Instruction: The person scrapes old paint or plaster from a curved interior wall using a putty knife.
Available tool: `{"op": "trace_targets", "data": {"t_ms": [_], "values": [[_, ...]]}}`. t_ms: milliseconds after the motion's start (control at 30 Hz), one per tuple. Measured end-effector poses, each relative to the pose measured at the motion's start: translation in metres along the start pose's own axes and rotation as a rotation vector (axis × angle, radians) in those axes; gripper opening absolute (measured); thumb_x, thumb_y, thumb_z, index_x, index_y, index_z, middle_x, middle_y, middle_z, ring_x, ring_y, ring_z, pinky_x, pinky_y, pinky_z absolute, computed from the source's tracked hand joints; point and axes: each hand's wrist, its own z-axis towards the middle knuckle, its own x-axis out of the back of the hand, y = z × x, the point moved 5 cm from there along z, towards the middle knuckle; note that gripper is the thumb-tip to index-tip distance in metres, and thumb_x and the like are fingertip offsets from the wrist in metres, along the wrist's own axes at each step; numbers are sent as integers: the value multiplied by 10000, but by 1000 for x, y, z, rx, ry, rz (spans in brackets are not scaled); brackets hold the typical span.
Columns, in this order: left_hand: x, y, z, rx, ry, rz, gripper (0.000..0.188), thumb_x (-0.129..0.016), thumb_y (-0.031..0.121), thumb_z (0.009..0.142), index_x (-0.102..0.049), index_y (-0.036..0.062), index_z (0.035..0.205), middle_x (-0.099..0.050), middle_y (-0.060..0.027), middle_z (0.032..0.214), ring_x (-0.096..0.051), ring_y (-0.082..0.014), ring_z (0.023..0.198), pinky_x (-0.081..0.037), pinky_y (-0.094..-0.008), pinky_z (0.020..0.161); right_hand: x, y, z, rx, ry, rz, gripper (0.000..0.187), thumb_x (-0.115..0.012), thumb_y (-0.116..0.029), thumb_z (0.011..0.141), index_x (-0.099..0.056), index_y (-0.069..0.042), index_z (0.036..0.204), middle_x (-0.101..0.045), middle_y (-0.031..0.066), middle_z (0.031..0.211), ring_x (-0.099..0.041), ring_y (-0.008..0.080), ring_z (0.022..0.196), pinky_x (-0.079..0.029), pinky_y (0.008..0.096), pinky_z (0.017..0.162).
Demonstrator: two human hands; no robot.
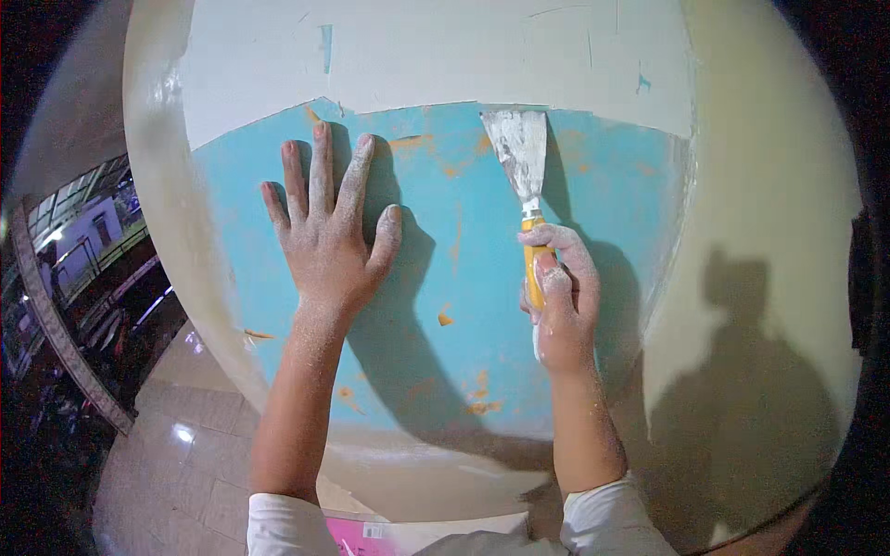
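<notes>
Evidently light and stiff, the scraper stands upright before the blue patch of wall, its blade close to the lower edge of the white layer, and the yellow handle is the part to hold, since dust may make it slippery. The hands are well apart: the right hand is wrapped round the handle, while the left hand spreads bare over the blue, whether pressing I cannot tell. Beyond, at lower left, lies tiled floor.

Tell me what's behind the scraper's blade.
Blue wall surface shows around the scraper's blade, with white layer above its tip; the patch directly behind is covered.
</notes>
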Motion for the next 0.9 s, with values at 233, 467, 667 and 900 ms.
{"op": "trace_targets", "data": {"t_ms": [233,467,667,900], "values": [[2,5,1,-5,4,18,661,-558,420,884,-425,271,1514,-245,-82,1644,-155,-372,1521,-57,-619,1195,-3,-6,3,83,-7,-92,226,-463,-43,949,-629,-29,1102,-620,49,1009,-485,78,769,-426,246,696],[-1,3,0,-2,15,17,658,-555,435,894,-417,279,1518,-241,-68,1648,-165,-361,1522,-67,-621,1194,-9,-9,2,-8,-6,-57,234,-451,-38,960,-627,-49,1114,-581,-6,936,-385,41,686,-351,224,607],[-2,8,1,-7,7,35,655,-563,417,894,-417,285,1518,-239,-65,1648,-155,-357,1525,-65,-619,1195,-6,-9,3,21,-5,-37,224,-442,-23,965,-619,-52,1099,-541,-27,882,-351,32,641,-314,225,553],[-3,7,1,-4,-5,33,659,-562,410,882,-426,278,1513,-250,-73,1643,-156,-372,1521,-70,-631,1190,-9,-2,-1,-1,-14,-47,229,-430,-35,980,-615,-56,1113,-476,-47,798,-335,27,624,-292,218,542]]}}
